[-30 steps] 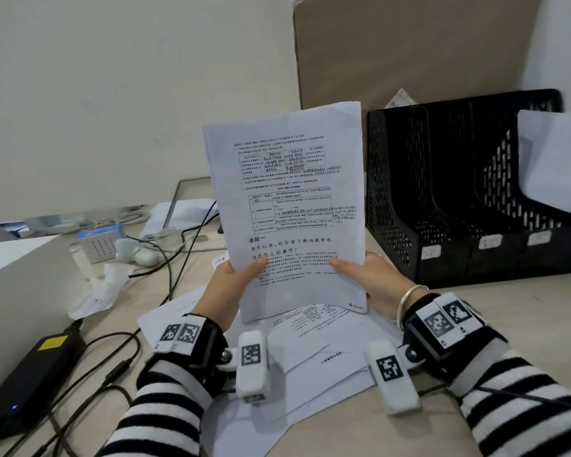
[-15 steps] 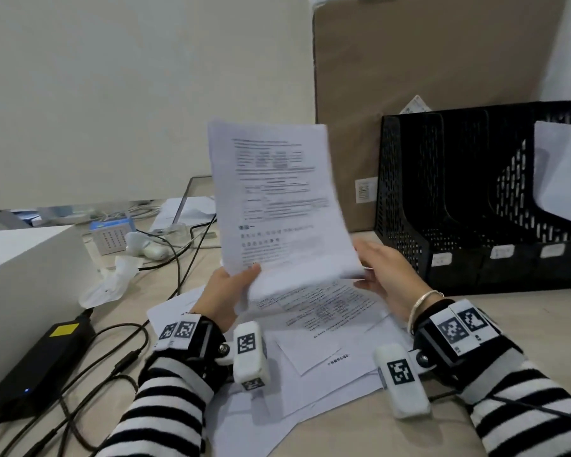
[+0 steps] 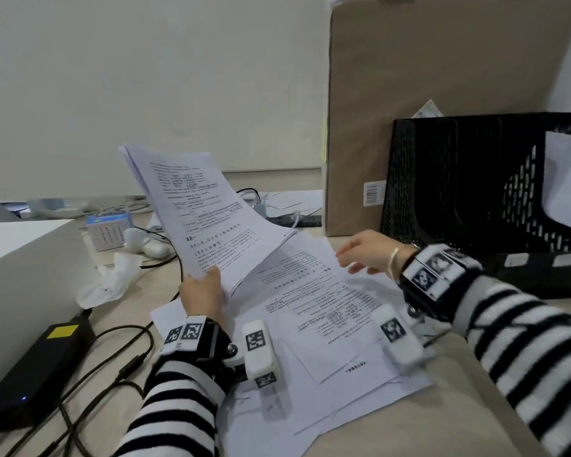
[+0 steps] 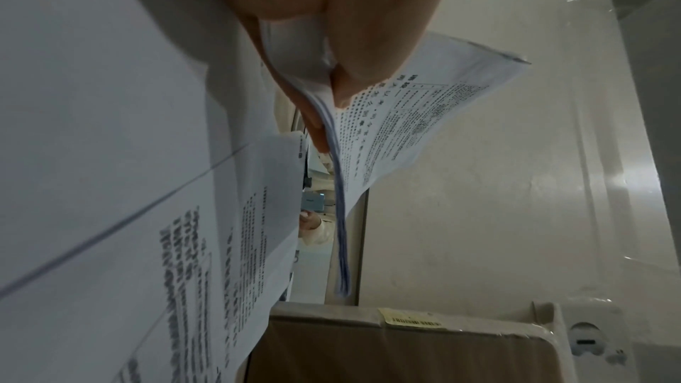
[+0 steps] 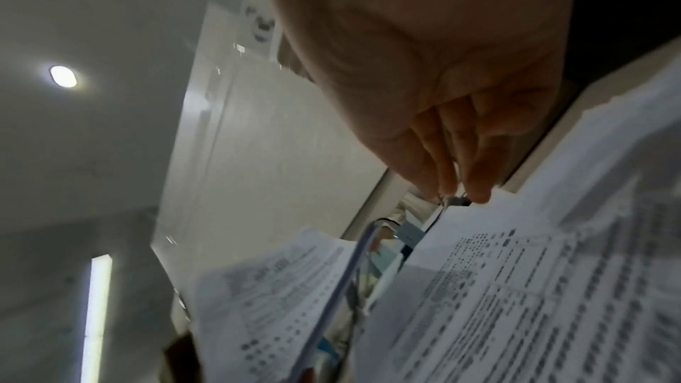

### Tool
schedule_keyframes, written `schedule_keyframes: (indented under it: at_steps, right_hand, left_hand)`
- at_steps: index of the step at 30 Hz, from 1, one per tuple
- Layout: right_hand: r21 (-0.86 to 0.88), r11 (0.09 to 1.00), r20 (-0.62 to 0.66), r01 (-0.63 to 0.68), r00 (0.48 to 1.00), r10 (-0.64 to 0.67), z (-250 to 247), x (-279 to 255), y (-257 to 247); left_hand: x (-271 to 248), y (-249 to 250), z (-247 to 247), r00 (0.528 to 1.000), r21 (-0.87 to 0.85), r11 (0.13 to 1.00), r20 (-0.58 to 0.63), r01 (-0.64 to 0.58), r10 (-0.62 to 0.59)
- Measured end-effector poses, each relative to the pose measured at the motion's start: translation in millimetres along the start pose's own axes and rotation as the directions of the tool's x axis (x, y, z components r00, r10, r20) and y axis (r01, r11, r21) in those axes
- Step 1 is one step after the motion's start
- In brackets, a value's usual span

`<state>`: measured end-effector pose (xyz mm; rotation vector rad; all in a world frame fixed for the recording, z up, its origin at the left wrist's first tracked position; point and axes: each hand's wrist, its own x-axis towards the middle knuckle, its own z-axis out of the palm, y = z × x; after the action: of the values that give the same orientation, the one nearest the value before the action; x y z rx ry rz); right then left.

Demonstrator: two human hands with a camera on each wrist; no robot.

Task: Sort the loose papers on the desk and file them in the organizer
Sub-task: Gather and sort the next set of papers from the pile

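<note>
Head view, left hand [image 3: 202,296] pinching paper stack [image 3: 208,219], right hand [image 3: 365,252] open

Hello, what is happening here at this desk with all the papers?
A person is sorting papers. The left hand pinches a stack of printed sheets by its lower edge and holds it tilted above the desk. The right hand is open and reaches over the loose papers spread on the desk. The black mesh organizer stands at the right, with one white sheet in a far slot.
</note>
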<state>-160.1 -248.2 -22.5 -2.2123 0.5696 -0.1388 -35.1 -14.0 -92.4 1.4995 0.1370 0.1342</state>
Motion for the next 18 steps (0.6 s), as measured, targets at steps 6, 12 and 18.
schedule_keyframes:
  at_steps: [6, 12, 18]
  right_hand:
    - [-0.428, 0.887, 0.116, 0.172, 0.984, -0.135, 24.4, 65.5, -45.3]
    - [-0.668, 0.654, 0.219, 0.354, 0.934, -0.281, 54.1, 102.2, -81.0]
    - [-0.729, 0.604, 0.303, 0.322, 0.943, -0.138, 74.7, 127.3, -79.9]
  left_hand:
    - [5.2, -0.7, -6.2, 0.997, -0.021, 1.0, -0.081, -0.005, 0.003]
    - [11.0, -3.0, -10.7, 0.99, -0.06, 0.998, -0.141, 0.0, -0.008]
    - [9.7, -0.3, -8.4, 0.994, -0.098, 0.995, -0.112, -0.002, -0.01]
